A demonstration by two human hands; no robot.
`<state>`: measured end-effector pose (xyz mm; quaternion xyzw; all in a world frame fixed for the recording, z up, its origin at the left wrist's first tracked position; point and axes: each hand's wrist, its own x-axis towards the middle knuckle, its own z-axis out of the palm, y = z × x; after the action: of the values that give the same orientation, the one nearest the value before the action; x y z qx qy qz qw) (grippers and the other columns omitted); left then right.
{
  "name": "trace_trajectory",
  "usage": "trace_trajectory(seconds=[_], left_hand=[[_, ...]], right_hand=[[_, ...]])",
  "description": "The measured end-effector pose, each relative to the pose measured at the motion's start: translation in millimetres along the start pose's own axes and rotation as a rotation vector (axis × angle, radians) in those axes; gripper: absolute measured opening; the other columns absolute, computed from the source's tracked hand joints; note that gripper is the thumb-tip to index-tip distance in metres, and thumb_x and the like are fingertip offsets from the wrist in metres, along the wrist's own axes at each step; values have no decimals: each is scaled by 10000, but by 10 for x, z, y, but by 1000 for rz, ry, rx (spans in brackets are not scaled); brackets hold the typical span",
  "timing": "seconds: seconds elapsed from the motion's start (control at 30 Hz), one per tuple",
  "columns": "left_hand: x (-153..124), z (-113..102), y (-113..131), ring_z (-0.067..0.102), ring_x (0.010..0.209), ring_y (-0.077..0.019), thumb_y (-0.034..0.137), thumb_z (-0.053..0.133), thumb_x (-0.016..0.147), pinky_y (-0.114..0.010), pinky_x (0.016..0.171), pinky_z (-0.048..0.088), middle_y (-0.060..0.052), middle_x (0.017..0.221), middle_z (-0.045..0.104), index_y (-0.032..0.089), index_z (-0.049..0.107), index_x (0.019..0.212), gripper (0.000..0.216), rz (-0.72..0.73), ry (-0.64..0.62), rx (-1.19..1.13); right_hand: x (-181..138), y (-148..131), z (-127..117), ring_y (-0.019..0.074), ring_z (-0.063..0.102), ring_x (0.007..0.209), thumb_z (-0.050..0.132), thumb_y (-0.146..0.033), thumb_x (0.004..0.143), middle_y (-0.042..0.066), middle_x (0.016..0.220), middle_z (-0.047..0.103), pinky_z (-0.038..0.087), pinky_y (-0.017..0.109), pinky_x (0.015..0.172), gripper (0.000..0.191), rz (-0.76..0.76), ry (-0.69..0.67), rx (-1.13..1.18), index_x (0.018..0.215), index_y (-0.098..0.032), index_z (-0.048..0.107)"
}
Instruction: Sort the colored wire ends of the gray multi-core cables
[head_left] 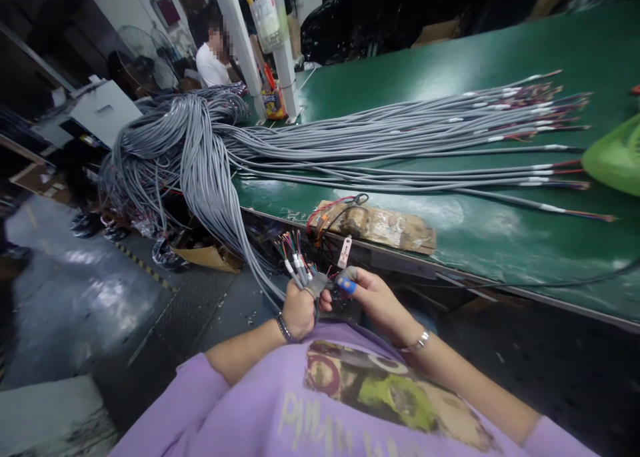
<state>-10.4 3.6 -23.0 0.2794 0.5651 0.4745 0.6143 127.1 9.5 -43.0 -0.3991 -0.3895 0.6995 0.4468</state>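
Note:
In the head view my left hand (pixel 299 312) is closed around several grey cables (pixel 299 270). Their stripped ends fan upward in thin coloured wires (pixel 289 242), with white bands where the grey jackets stop. Grey wrapping covers part of the thumb. Just to the right, my right hand (pixel 373 300) has its thumb and forefinger pinched together near the wire ends. The thumb wears a blue wrap (pixel 347 285), and grey covering shows on the forefinger. What lies in that pinch is too small to make out. The cables' lower part runs behind my left hand.
Along the green table (pixel 480 233) lies a long bundle of grey cables (pixel 350 133), heaped and drooping over the left end. A taped wooden board (pixel 390 229) with red and black leads sits at the near edge. White posts (pixel 286 63) rise behind; a person (pixel 213 63) is beyond.

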Motion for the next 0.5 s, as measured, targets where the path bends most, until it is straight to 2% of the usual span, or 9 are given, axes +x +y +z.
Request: trace_trajectory(seconds=[0.17, 0.3, 0.4, 0.5], left_hand=[[-17, 3, 30, 443, 321, -82, 596, 778, 500, -212, 349, 336, 11, 409, 532, 154, 546, 546, 501, -12, 3, -13], [-45, 1, 26, 440, 325, -83, 593, 784, 500, -214, 342, 346, 7, 420, 543, 144, 585, 588, 499, -10, -33, -14], [-58, 28, 34, 457, 329, -89, 590, 788, 505, -213, 339, 352, 7, 427, 551, 146, 587, 591, 495, 6, -72, -11], [-55, 75, 49, 464, 337, -80, 582, 792, 513, -202, 346, 353, 8, 438, 563, 148, 584, 594, 488, 39, -86, -11]], right_hand=[[14, 31, -83, 119, 422, 560, 790, -530, 637, -24, 569, 522, 372, 272, 573, 413, 2, -14, 52, 618, -180, 572], [117, -24, -103, 120, 420, 543, 727, -618, 674, -10, 602, 536, 400, 274, 554, 441, 58, 47, 221, 673, -191, 617], [218, -113, -76, 118, 456, 561, 723, -684, 628, 14, 675, 585, 417, 270, 553, 515, 119, -3, 260, 736, -185, 657], [281, -165, -42, 122, 453, 562, 719, -680, 639, 7, 649, 568, 399, 273, 543, 512, 56, -48, 205, 730, -182, 642]])
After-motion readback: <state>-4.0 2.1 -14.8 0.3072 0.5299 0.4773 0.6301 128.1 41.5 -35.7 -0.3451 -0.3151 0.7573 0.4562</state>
